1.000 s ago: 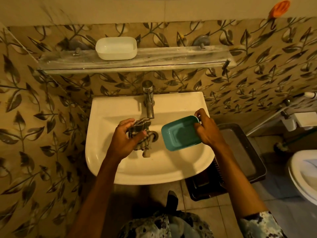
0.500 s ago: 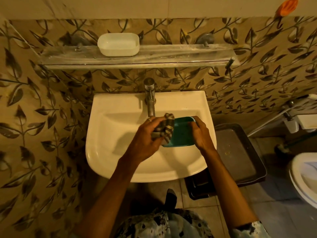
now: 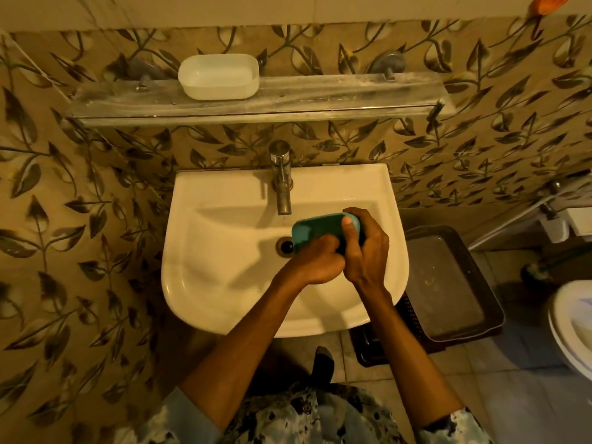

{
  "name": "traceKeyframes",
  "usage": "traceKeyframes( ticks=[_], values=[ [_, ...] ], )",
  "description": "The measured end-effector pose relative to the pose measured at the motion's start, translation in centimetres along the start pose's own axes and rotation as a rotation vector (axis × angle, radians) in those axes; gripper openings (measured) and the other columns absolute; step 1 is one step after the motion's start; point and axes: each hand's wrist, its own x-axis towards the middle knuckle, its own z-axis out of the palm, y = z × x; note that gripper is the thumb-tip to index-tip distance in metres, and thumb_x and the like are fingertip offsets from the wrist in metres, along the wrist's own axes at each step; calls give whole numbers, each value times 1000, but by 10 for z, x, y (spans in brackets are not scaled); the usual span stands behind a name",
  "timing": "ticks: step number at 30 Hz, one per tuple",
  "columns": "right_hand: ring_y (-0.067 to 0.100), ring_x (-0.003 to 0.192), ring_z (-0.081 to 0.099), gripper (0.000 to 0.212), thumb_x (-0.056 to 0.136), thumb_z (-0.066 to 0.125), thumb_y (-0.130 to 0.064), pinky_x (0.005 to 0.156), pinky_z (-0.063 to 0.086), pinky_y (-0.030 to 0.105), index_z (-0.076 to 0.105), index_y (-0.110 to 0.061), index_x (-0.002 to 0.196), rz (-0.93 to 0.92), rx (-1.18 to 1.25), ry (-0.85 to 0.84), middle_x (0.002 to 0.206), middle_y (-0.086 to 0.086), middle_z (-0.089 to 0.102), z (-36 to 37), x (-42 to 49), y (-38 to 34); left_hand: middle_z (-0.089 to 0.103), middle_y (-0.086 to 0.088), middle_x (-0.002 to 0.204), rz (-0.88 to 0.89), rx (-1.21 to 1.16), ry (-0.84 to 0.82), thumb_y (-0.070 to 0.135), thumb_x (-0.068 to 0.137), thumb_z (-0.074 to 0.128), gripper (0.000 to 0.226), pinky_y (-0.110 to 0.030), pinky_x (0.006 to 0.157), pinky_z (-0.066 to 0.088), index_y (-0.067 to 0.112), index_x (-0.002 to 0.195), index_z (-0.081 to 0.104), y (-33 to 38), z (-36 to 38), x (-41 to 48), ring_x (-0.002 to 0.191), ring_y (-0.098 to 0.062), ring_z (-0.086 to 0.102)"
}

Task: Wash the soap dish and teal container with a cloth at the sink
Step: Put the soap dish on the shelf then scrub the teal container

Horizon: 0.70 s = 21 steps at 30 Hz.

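I hold the teal container [image 3: 315,230] over the white sink [image 3: 224,283], just below the tap [image 3: 282,184]. It is turned so its outer side faces me. My right hand [image 3: 365,248] grips its right end, thumb on top. My left hand [image 3: 315,261] is closed and pressed against the container's near side; the checked cloth is hidden inside that fist or behind the container. The white soap dish [image 3: 219,76] stands on the glass shelf [image 3: 320,97] above the sink, left of middle.
The drain [image 3: 285,246] shows left of the container. A dark tray [image 3: 448,280] rests on a crate to the right of the sink. A toilet [image 3: 573,325] is at the far right, and leaf-patterned tiles cover the wall.
The container has been turned from open side up to outer side up. My left hand moved from the sink's middle across to the container, and the cloth went out of sight.
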Motion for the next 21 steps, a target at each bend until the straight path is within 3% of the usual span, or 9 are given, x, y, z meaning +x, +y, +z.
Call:
traceKeyframes(
  ticks=[3, 5, 8, 10, 12, 14, 16, 18, 21],
  values=[
    [10, 93, 61, 44, 91, 39, -47, 81, 48, 18, 63, -14, 109, 23, -13, -17, 102, 2, 68, -4, 11, 4, 61, 2, 84, 73, -199, -15, 2, 90, 48, 19, -22, 64, 48, 11, 100, 62, -1, 2, 2, 82, -15, 57],
    [13, 97, 61, 42, 92, 40, -44, 86, 48, 21, 63, -14, 110, 38, -49, -82, 106, 3, 67, -7, 18, 8, 63, -7, 107, 120, -110, -37, -4, 87, 49, 34, -35, 83, 53, 11, 117, 59, -6, 8, 2, 100, -22, 59],
    [5, 94, 60, 35, 93, 42, -40, 85, 52, 30, 64, -16, 107, 100, 8, -105, 103, 1, 66, -14, 19, 15, 60, -6, 121, 240, 529, 19, 0, 83, 56, 46, -42, 100, 37, 22, 124, 58, -21, 5, 4, 114, -26, 51],
    [1, 91, 60, 34, 93, 42, -43, 81, 53, 25, 64, -21, 106, 67, 2, -124, 99, -4, 65, -12, 15, 17, 59, -7, 123, 259, 945, 78, 10, 84, 61, 41, -44, 101, 29, 22, 123, 60, -24, -6, 4, 118, -29, 48],
    [-2, 92, 61, 32, 92, 41, -47, 79, 51, 15, 63, -27, 105, 7, -14, -130, 96, -13, 64, -2, 12, 13, 55, -11, 126, 169, 1157, 116, 17, 82, 66, 40, -48, 103, 28, 18, 121, 60, -23, -9, 2, 122, -33, 44],
    [-5, 91, 61, 30, 92, 41, -48, 77, 49, 10, 63, -30, 103, -16, -13, -133, 93, -17, 64, 6, 14, 10, 55, -12, 122, 29, 986, 89, 16, 85, 63, 34, -47, 101, 36, 15, 119, 60, -15, -6, 0, 117, -35, 48],
    [-1, 84, 62, 32, 92, 41, -47, 72, 49, 13, 65, -28, 99, -27, -33, -124, 87, -11, 66, 9, 16, 13, 62, -8, 100, -20, 454, 21, 11, 90, 54, 20, -36, 81, 50, 11, 108, 62, -2, -3, 3, 96, -29, 59],
    [5, 78, 62, 34, 94, 40, -45, 69, 50, 24, 65, -23, 99, -14, -32, -111, 85, -6, 68, 8, 16, 18, 63, -6, 82, -76, -4, 37, 8, 91, 48, 15, -29, 63, 49, 11, 92, 63, 8, -2, 7, 79, -23, 61],
    [10, 82, 63, 37, 93, 39, -47, 73, 53, 32, 64, -20, 102, -20, -39, -121, 89, -3, 68, 7, 15, 20, 68, -17, 96, -178, -368, 138, 9, 92, 49, 16, -42, 72, 56, 11, 96, 64, 11, 2, 8, 84, -32, 65]
  ],
)
